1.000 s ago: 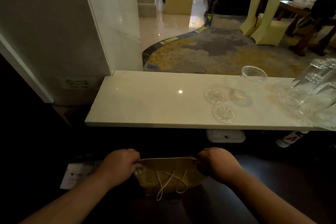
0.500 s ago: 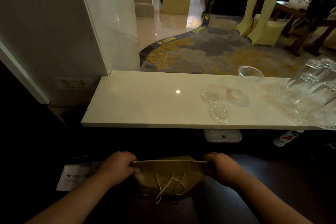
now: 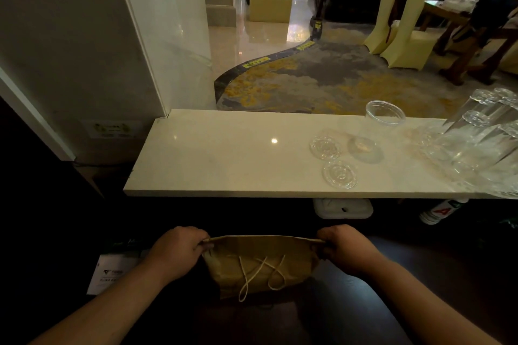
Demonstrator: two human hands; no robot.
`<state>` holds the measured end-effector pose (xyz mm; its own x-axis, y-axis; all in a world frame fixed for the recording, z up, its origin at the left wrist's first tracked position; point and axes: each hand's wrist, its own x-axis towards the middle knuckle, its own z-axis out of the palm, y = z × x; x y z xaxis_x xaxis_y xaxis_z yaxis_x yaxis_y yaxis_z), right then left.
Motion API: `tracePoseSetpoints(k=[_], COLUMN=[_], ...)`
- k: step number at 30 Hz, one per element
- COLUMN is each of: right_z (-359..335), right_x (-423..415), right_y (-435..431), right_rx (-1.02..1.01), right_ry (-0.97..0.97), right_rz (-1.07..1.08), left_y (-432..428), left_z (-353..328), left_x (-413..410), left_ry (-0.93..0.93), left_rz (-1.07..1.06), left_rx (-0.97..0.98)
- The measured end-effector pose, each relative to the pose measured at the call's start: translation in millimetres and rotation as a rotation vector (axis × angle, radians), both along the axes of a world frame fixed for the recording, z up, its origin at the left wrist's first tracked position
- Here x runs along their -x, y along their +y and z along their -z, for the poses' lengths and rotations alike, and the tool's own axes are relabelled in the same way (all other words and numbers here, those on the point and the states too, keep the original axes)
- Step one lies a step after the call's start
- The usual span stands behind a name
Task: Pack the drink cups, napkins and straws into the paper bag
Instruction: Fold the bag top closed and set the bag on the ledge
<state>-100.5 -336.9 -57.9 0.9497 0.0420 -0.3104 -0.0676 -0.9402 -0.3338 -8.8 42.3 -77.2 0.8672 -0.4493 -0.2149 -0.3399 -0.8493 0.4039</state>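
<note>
A brown paper bag (image 3: 260, 263) with white string handles hangs below the counter, its top edge stretched flat between my hands. My left hand (image 3: 179, 251) grips the bag's left top corner and my right hand (image 3: 346, 249) grips its right top corner. On the pale stone counter (image 3: 213, 159) stands one clear plastic cup (image 3: 375, 131), upright. Two clear round lids (image 3: 325, 147) (image 3: 340, 173) lie flat beside it. I see no napkins or straws.
Several clear glasses (image 3: 476, 143) crowd the counter's right end. Under the counter sit a white box (image 3: 343, 207) and a bottle with a red label (image 3: 441, 210). A white card (image 3: 112, 272) lies low at left. A glass pane and a wall stand at left.
My hands have moved apart a little, pulling the bag's top edge wider and tauter. The bag stays below the counter.
</note>
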Motion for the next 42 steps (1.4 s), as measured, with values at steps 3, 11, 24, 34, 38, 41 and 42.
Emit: tracePoseSetpoints(k=[3,11,24,34,38,41,42], right_z=[-12,-67,-167,-235,-259,-276,-282], right_x=[-1,-17,-59,-78,-84,-92,-95], right_y=[0,4,13,24,25,25,25], right_rx=[-0.015,0.016,0.025,-0.035,-0.024,-0.003,-0.003], right_ry=[0.002,-0.009,-0.054,-0.049,-0.065,-0.098,-0.109], right_rz=[0.004,-0.039,-0.093,-0.013,0.01,0.006,0.007], left_y=[1,4,11,16,15,13,12], left_z=[-9,-54,-152,-214,-235,-251,-256], left_x=[-1,-19,-54,-83,-93,-101,-104], left_ry=[-0.001,-0.064,-0.05,-0.107,-0.133,-0.139,-0.144], left_rz=[0.006,0.014,-0.036,-0.016,-0.006,-0.028,-0.035], left_rx=[0.026,0.061,0.085,0.07,0.072,0.117,0.134])
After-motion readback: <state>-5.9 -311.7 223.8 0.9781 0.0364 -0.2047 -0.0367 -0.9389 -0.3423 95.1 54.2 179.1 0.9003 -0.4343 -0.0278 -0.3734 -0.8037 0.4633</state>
